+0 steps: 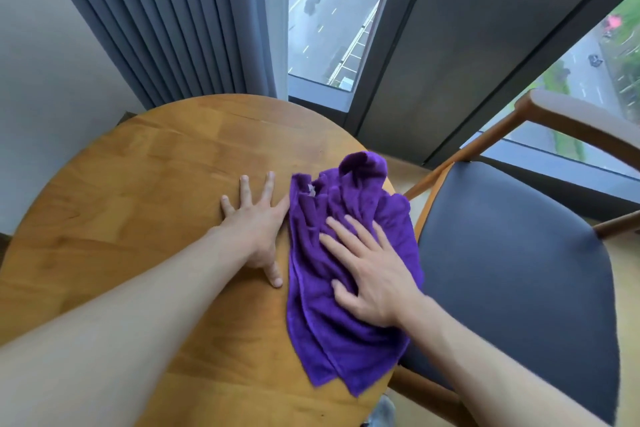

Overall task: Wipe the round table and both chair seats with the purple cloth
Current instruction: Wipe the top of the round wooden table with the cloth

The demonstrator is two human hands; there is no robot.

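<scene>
Pressing flat on a purple cloth, a person's right hand works the near right part of a round wooden table. The fingers are spread and straight, laid on top of the fabric rather than curled round it, so the palm appears to be pushing the cloth across the wood, not gripping it. The left hand lies just beside the cloth's left edge, palm down on the bare tabletop with fingers splayed; it holds nothing, and its index finger seems to touch the cloth's upper left corner. Judged from its placing, this hand is bracing the person as they lean over the table.

The cloth is a deep, even purple with a soft, plush pile. It is loosely bunched, not folded neatly: ridges and creases run along its length, and a raised hump stands at its far end. Its right side hangs a little past the table's rim, towards a chair seat with a dark cushion and a wooden frame, which stands just right of the table. A small pale tag shows near the cloth's upper left corner.

Beyond the table hang grey curtains, and to their right a tall window overlooks a road far below. Only one chair is in view; the seat appears not yet wiped.
</scene>
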